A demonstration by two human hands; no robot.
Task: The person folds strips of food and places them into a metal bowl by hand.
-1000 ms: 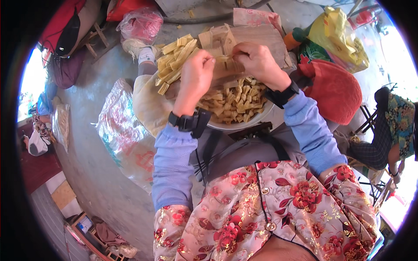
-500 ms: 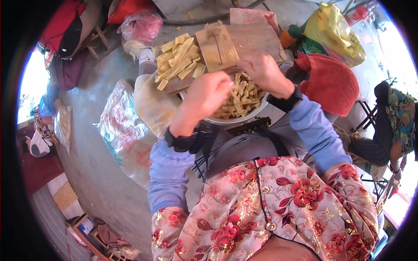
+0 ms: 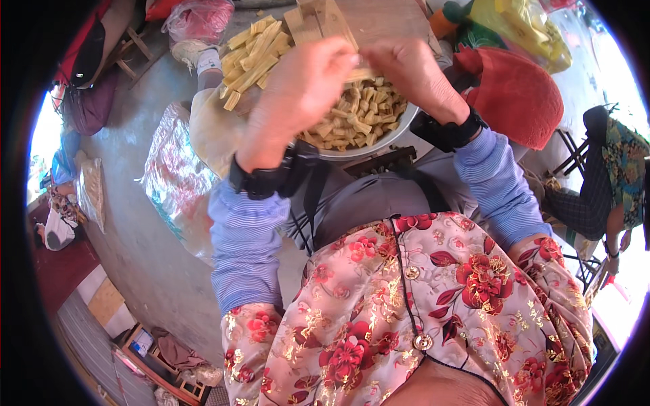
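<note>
My left hand (image 3: 305,88) and my right hand (image 3: 414,76) are raised close together over a round metal basin (image 3: 382,142), fingers bent and closed. Whatever lies between the fingertips is too small and blurred to make out. Small, pale yellow knotted pieces (image 3: 362,118), resembling tofu-skin knots, fill the basin. Beyond it, a wooden board (image 3: 389,20) carries a pile of longer yellow folded strips (image 3: 252,55) on the left. A smaller flat wooden piece (image 3: 315,26) lies on that board, partly hidden behind my left hand.
A clear plastic sheet (image 3: 175,176) spreads over the floor at the left. Red cloth (image 3: 518,98) covers my right knee, with a yellow bag (image 3: 518,30) beyond. Another person (image 3: 589,183) is at the far right. A pink plastic bag (image 3: 196,20) sits at the upper left.
The view has shifted, so the basin and board appear higher in the picture. My two hands have come closer together, fingertips nearly meeting above the basin's far side.
</note>
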